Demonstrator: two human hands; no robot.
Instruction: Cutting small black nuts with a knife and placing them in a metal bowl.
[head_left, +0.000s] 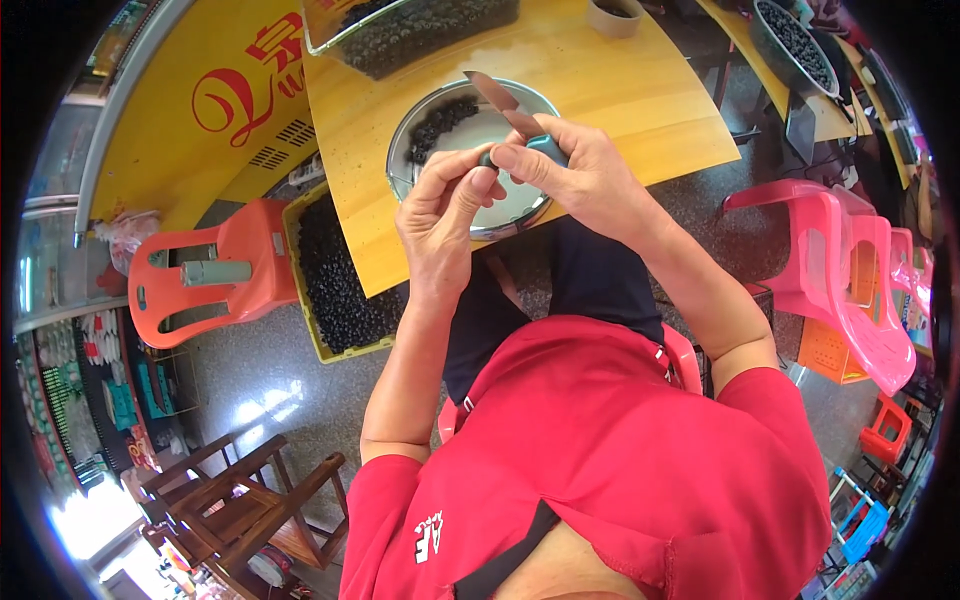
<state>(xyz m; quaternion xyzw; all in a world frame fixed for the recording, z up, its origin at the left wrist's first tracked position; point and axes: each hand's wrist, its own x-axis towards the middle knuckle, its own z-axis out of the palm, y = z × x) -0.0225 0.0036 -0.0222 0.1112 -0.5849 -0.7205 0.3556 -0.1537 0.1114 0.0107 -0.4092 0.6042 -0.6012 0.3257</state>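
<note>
My right hand (pixel 590 180) is closed on the teal handle of a knife (pixel 495 95), whose blade points up and away to the left. My left hand (pixel 440 220) pinches a small dark round piece (pixel 487 159), and the right thumb presses against it. Both hands are over the near part of a round metal bowl (pixel 398 140). Inside the bowl, a heap of small dark pieces (pixel 440 125) lies at the left; the piece in my fingers is mostly hidden.
The bowl stands on a yellow wooden table (pixel 650 110). A clear bin (pixel 430 40) of dark pieces and a cup (pixel 615 18) stand farther back. Left are a yellow crate (pixel 325 340) of dark pieces and an orange chair (pixel 265 260). Pink chairs (pixel 800 240) stand right.
</note>
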